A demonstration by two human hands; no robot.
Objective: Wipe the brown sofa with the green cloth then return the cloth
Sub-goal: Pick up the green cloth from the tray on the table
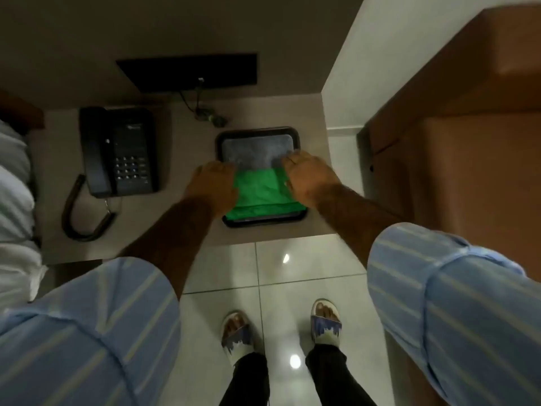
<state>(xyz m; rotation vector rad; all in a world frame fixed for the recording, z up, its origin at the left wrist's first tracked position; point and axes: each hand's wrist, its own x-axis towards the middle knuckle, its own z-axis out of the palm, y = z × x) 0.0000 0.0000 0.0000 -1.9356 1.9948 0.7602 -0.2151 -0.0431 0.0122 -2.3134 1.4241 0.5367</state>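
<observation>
— Head view puts the green cloth (262,192) in the near half of a black tray (229,135), lying over a grey cloth (254,150) that shows at the far end. Where are the hands?

— One on each side of it. The left hand (213,186) sits at the cloth's left edge, the right hand (311,177) at its right edge, fingers bent down onto the fabric. Whether either has truly pinched it I cannot tell; the frame is blurred there.

— So which step is this?

— Hard to call: either lifting the cloth out or laying it back. The brown sofa (456,148) stands just to the right, untouched by either hand.

— And next?

— If fetching, both hands must close on the edges and lift clear of the grey one. If returning, flatten and let go. The tray rests on a beige surface (181,221) beside a black telephone (117,150).
</observation>
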